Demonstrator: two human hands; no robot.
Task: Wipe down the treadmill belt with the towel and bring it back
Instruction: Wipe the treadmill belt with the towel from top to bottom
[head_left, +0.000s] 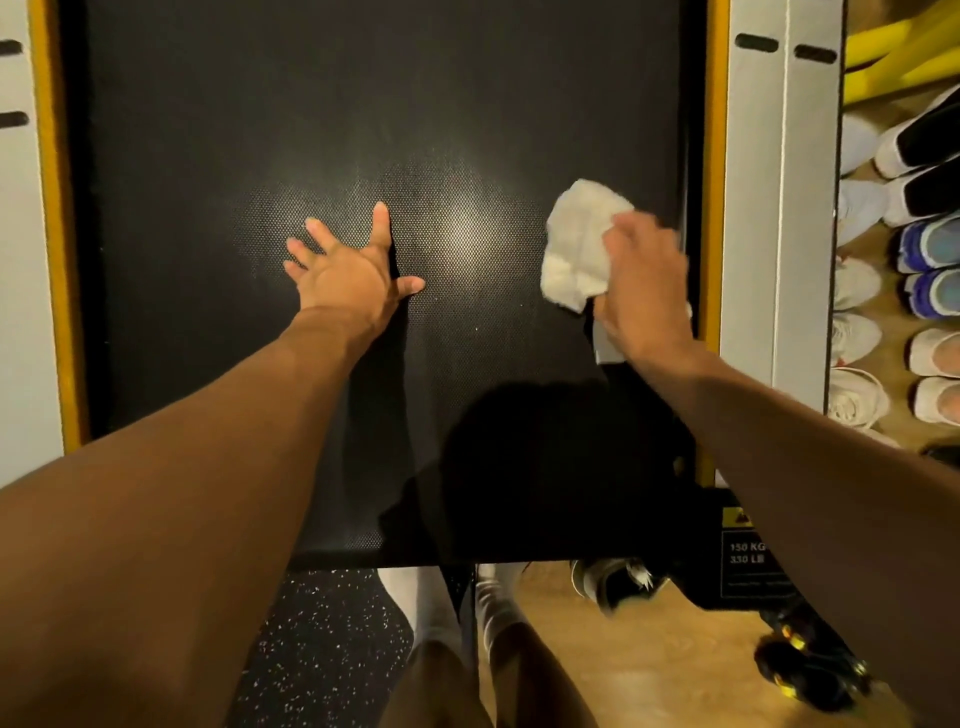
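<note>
The black treadmill belt (322, 114) fills most of the view, edged by yellow strips and grey side rails. My left hand (349, 266) lies flat on the belt near its middle, fingers spread, holding nothing. My right hand (643, 283) is closed on a crumpled white towel (579, 244) and presses it onto the belt close to the right yellow strip. Most of the towel sticks out to the left of my fingers.
The grey right side rail (779, 208) borders a wooden floor with several pairs of shoes (904, 270) lined up. A black shoe (615, 579) and a black-yellow shoe (810, 670) lie beyond the belt's near end. My legs in white socks (493, 608) stand below.
</note>
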